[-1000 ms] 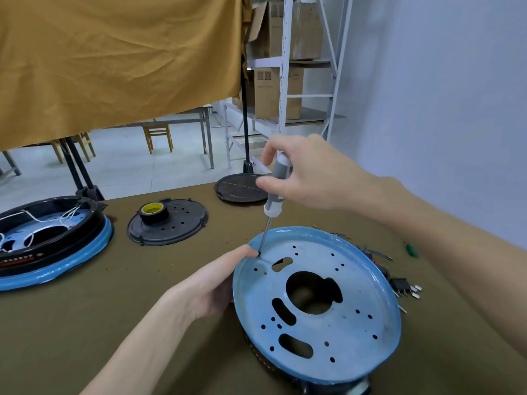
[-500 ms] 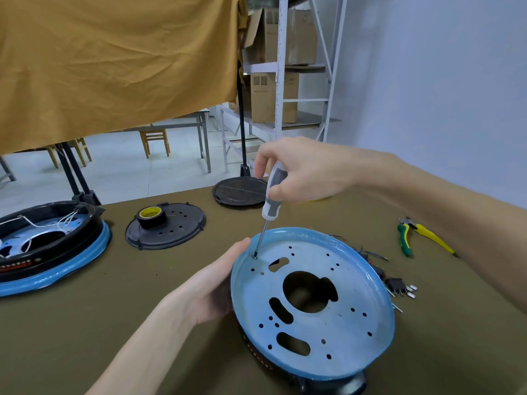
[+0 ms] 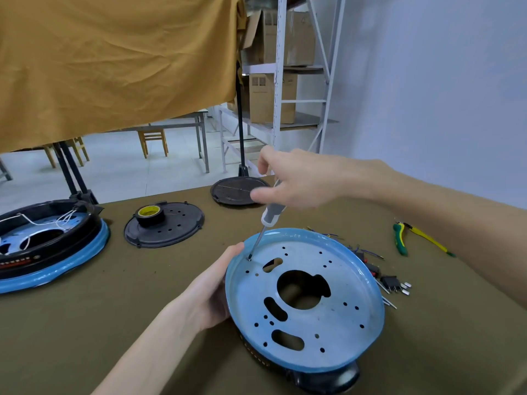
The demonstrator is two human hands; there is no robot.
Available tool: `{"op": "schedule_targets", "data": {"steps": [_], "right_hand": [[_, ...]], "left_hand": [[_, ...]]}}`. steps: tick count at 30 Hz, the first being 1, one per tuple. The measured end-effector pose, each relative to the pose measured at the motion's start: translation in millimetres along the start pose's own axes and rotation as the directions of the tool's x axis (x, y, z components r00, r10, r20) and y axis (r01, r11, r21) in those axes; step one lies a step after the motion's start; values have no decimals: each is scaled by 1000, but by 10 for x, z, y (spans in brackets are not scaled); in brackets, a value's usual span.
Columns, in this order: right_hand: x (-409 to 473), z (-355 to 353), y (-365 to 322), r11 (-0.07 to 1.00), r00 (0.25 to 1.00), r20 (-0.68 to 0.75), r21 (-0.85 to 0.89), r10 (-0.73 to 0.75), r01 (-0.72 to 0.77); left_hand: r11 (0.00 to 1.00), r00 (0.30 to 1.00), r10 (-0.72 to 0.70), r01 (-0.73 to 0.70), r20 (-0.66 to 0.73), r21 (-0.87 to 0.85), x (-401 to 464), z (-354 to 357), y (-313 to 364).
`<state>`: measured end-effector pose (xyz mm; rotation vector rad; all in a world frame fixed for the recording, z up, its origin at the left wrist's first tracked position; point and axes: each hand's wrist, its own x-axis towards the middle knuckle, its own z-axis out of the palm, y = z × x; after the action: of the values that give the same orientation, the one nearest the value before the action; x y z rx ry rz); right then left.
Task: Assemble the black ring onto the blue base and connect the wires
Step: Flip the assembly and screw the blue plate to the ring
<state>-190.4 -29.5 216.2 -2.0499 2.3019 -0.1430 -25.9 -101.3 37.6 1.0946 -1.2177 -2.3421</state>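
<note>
left hand (image 3: pixel 209 292) cups blue base (image 3: pixel 306 302) rim, thumb on top | right hand (image 3: pixel 296 182) fingers gripping screwdriver (image 3: pixel 266 223) (tip in a hole)

An olive-green cloth covers the table (image 3: pixel 85 323). On it, near the front, sits the black ring (image 3: pixel 328 379) under the blue base (image 3: pixel 310 297). Far left lies a second blue-and-black assembly (image 3: pixel 54 252) (white wires inside). Behind are a black perforated plate (image 3: pixel 171 229) carrying a tape roll (image 3: pixel 149 213), and a black disc (image 3: pixel 236 191). At right lie green-yellow pliers (image 3: pixel 410 238) and loose switches and wires (image 3: pixel 385 277).
</note>
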Motion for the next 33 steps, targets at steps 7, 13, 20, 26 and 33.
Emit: {"op": "schedule_targets", "data": {"steps": [7, 13, 20, 26, 33], "right_hand": [[87, -8, -81, 999, 997, -72, -13, -31, 30], [162, -123, -153, 991, 998, 64, 129, -30, 21], [260, -67, -138, 980, 996, 6, 175, -94, 92], [214, -150, -138, 990, 992, -11, 67, -125, 125], [25, -314, -87, 994, 997, 37, 85, -72, 69]], "left_hand": [[999, 999, 39, -39, 8, -4, 6, -6, -40], [998, 999, -16, 14, 50, 54, -21, -91, 9], [930, 976, -141, 74, 164, 359, -67, -186, 197], [919, 976, -141, 66, 165, 389, -58, -174, 185], [958, 997, -68, 53, 44, 280, -29, -119, 44]]}}
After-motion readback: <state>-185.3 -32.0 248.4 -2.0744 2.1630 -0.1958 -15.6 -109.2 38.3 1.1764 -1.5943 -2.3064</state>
